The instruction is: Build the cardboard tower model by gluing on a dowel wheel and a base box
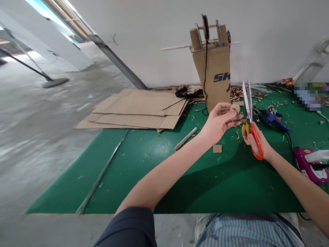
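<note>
My left hand pinches a small round cardboard piece between thumb and fingertips, held above the green mat. Just to its right, my right hand grips orange-handled scissors, blades pointing up and slightly apart, close to the round piece. A small square cardboard scrap lies on the mat below my left hand. Behind my hands stands a tall cardboard tower with wooden sticks through its top and a black cord hanging down its front.
Flat cardboard sheets lie at the mat's far left. A wooden stick and a metal rod rest on the mat. A blue glue gun and a pink tool sit at the right, amid cardboard shavings.
</note>
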Motion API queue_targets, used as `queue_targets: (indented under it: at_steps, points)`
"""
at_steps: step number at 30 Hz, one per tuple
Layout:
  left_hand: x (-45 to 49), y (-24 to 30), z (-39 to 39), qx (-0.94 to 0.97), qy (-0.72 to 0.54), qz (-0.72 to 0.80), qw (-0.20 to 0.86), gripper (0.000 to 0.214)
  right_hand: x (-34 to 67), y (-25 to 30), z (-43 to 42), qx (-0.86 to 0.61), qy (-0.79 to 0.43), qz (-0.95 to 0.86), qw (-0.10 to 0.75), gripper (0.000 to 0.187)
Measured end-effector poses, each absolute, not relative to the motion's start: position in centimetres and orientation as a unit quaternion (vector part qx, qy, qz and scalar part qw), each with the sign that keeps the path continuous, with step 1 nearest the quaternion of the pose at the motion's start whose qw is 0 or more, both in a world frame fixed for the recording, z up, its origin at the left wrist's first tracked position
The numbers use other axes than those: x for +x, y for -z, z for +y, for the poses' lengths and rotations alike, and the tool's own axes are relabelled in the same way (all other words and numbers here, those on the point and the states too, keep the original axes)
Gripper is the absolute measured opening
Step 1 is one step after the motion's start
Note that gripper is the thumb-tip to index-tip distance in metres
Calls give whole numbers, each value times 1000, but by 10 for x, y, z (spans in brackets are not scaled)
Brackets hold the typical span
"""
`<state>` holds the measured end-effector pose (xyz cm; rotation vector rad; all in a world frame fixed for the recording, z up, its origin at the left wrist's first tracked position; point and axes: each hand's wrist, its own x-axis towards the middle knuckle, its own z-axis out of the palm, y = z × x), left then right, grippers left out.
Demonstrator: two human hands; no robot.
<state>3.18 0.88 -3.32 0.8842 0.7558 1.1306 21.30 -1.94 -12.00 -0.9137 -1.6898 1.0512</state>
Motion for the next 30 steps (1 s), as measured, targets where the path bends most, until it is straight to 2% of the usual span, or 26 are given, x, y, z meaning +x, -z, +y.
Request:
queue_targets:
  at_steps: [4,10,30]
  points:
    - [30,25,6,367,-516,350,691,16,213,112,-23,-376,-406,-708,440,59]
    - [27,15,3,400,-546,375,633,10,214,105,-26,-432,-345,-726,409,66]
    - [32,24,-1,341,-575,341,661,16,210,105,-26,-411,-363,-736,397,69]
